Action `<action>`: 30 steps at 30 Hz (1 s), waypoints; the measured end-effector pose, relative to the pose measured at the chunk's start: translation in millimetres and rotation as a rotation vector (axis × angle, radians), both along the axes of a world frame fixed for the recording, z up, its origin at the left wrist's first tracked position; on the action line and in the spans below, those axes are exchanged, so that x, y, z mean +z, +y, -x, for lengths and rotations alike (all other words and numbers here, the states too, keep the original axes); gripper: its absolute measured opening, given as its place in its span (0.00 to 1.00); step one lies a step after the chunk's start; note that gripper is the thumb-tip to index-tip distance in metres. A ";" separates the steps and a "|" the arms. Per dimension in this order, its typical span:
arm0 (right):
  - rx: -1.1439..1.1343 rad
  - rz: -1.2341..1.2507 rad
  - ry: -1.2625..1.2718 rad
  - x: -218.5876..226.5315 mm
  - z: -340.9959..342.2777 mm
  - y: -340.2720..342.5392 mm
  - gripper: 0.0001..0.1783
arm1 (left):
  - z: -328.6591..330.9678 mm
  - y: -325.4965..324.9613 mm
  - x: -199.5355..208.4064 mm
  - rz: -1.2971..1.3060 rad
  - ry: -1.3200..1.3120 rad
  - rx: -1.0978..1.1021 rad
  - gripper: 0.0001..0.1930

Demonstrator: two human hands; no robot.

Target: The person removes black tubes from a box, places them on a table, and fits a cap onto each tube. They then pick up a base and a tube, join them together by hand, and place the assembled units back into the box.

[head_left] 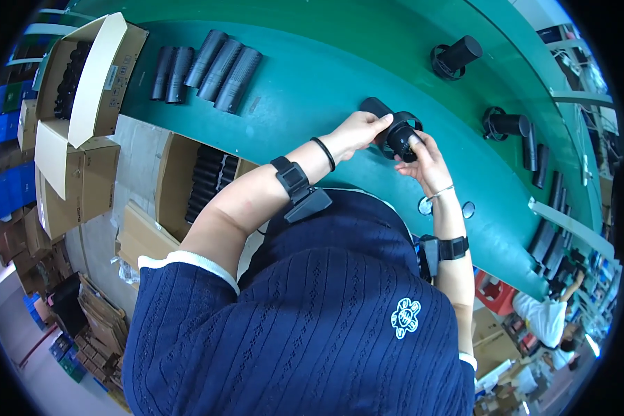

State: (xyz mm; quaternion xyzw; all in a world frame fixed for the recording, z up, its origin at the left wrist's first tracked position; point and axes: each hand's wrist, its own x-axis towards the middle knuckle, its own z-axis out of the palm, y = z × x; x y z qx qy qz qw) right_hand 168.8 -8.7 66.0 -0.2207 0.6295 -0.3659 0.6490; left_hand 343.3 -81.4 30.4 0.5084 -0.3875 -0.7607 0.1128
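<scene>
My left hand point(357, 132) grips a black cylindrical tube point(376, 108) above the green belt point(312, 83). My right hand point(423, 159) holds the ring-shaped black part point(401, 132) at the tube's near end, fingers on its rim. Both hands meet on this one piece. A black band sits on each forearm, and a dark hair tie circles my left wrist.
Several dark tubes point(211, 66) lie in a row on the belt's left. Two assembled black pieces point(456, 57) point(506, 125) lie farther along, with more tubes point(544, 166) beyond. Open cardboard boxes point(83, 76) point(194, 173) of tubes stand at my left. Another person point(544, 315) sits at lower right.
</scene>
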 end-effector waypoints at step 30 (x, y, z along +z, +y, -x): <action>-0.230 -0.020 -0.238 -18.9 0.9 -15.0 0.27 | 2.9 -27.2 1.4 -0.123 0.010 0.035 0.21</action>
